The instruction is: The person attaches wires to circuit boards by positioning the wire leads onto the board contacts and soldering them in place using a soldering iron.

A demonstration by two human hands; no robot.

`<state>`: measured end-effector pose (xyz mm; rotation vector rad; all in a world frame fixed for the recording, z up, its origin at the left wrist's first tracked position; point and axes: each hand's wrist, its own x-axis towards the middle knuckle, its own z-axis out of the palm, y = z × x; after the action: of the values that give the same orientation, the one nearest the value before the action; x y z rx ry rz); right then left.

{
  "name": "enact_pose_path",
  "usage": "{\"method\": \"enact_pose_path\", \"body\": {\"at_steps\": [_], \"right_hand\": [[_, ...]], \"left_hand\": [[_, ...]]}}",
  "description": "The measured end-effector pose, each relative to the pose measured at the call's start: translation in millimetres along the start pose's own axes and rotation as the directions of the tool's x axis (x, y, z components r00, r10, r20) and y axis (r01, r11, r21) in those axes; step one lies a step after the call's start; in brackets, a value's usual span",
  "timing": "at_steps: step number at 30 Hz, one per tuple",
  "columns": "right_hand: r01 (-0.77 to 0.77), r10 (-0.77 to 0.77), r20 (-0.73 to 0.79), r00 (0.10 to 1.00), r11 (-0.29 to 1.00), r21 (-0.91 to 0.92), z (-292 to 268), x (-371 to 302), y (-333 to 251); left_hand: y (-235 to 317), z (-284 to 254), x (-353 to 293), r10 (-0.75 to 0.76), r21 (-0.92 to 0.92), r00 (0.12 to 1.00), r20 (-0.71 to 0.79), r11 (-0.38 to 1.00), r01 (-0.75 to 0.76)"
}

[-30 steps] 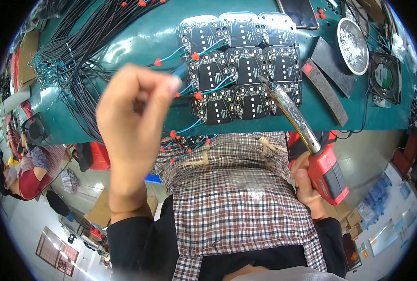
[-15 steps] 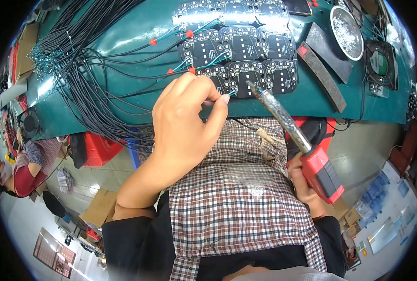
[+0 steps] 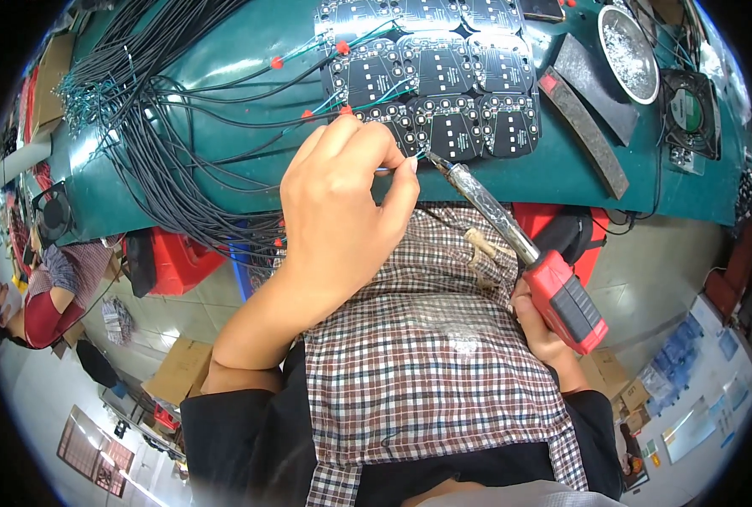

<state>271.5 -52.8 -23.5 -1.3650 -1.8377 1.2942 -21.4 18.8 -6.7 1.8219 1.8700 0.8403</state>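
We pinch a thin wire end [image 3: 386, 169] between thumb and fingertips of our left hand [image 3: 342, 211], the grip closed tight on it right at the near edge of the circuit boards [image 3: 439, 84]. Our right hand [image 3: 545, 334] is wrapped firmly around the red handle of the soldering iron [image 3: 519, 249], low and to the right of the pinch, and the iron's metal tip comes up just beside the wire end, close to touching the nearest board.

Judging by how things lie, the work is partly done. Several boards beyond our left grip already carry green wires with red ends [image 3: 342, 48] that run off toward the bundle of black cables [image 3: 164, 110], so those joints look finished. The boards to the right of the iron's tip show no wires that we can make out, so they seem to be left. The joint under the tip looks like the one in hand; whether solder has flowed there yet we cannot tell.

Further right of the iron, on the green surface [image 3: 249, 68], lie two dark bars [image 3: 583, 131], a round metal dish [image 3: 629, 42] and a small fan [image 3: 689, 114].
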Motion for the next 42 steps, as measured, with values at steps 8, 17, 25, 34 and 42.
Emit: {"method": "enact_pose_path", "body": {"at_steps": [8,17,25,34,42], "right_hand": [[0.037,-0.037,0.003,0.999,0.999,-0.012,1.8,10.9,-7.0],[0.045,-0.045,0.007,0.999,0.998,-0.041,-3.9,1.9,-5.1],[0.037,-0.037,0.005,0.999,0.999,-0.040,-1.2,8.4,-9.4],[0.044,-0.044,0.034,0.998,0.999,-0.015,1.6,17.4,-12.6],[0.078,-0.078,-0.001,0.997,0.996,-0.036,5.4,22.3,-15.9]], "left_hand": [[-2.1,1.2,0.0,0.000,0.001,1.000,-0.010,1.000,0.000],[0.0,-0.3,0.4,-0.008,0.006,1.000,-0.004,1.000,0.008],[0.4,-0.6,2.1,-0.024,-0.020,1.000,0.001,1.000,0.024],[-1.0,-1.1,5.4,-0.021,-0.012,1.000,0.013,1.000,0.021],[-2.1,0.3,4.8,-0.013,0.006,1.000,0.013,1.000,0.013]]}}
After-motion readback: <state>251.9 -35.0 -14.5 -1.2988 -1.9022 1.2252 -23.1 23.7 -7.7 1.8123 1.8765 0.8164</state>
